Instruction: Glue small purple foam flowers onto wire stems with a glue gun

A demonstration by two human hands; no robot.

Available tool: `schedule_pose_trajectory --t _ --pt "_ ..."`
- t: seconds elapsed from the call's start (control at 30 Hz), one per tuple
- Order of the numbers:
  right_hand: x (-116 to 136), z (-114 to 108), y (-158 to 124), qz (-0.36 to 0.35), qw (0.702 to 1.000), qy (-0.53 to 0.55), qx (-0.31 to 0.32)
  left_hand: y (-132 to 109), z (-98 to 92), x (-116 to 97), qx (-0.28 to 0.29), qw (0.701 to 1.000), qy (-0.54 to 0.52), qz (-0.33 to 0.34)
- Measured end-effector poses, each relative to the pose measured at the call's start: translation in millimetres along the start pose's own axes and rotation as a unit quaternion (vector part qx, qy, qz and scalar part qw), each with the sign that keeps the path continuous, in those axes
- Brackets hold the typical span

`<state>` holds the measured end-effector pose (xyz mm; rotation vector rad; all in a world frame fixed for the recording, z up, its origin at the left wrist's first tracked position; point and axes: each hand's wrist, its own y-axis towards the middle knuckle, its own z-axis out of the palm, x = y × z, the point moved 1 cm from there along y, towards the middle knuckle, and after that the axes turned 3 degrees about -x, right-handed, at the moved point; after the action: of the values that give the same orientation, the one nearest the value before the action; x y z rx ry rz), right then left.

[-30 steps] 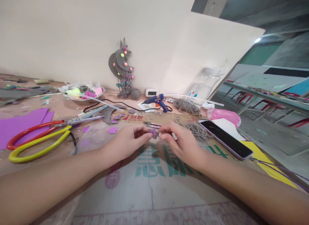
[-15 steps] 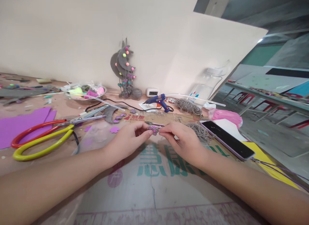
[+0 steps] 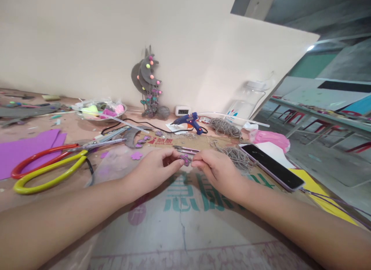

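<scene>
Between the thumb and fingers of my left hand [image 3: 158,163] is a small purple flower piece with grey yarn on it [image 3: 186,159]. My right hand [image 3: 217,167] is pinched closed just to the right of that piece; whatever sits in its fingertips is too small to make out. Just beyond the fingers lie slim metal tweezers [image 3: 187,150]. A bare purple flower cutout [image 3: 136,156] rests left of my left hand, near a grey felt crescent [image 3: 132,138] and several small purple-and-grey pieces [image 3: 144,139]. Loose grey yarn [image 3: 239,158] lies behind my right hand.
Red-and-yellow-handled scissors [image 3: 49,167] and purple sheets [image 3: 26,152] lie left. Behind stand a blue glue gun [image 3: 188,120], a bowl [image 3: 120,112], a timer [image 3: 183,110], a bottle [image 3: 246,101] and a hanging moon ornament [image 3: 149,78]. A phone [image 3: 272,167] lies right.
My right fingertips have drawn slightly away from the flower piece and curled in more. The piece has turned a little in my left fingers. The view has shifted slightly.
</scene>
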<state>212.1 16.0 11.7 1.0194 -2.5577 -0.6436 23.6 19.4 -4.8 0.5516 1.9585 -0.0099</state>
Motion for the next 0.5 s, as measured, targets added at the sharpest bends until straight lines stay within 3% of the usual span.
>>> schedule_pose_trajectory --t 0.27,0.5 --pt "1.9 -0.3 -0.5 0.033 0.998 0.049 0.025 0.8 0.4 0.3 -0.006 0.999 -0.032 -0.007" --pt "-5.2 5.2 -3.9 0.028 0.999 -0.004 -0.030 3.1 -1.5 2.1 -0.022 0.998 -0.057 -0.025"
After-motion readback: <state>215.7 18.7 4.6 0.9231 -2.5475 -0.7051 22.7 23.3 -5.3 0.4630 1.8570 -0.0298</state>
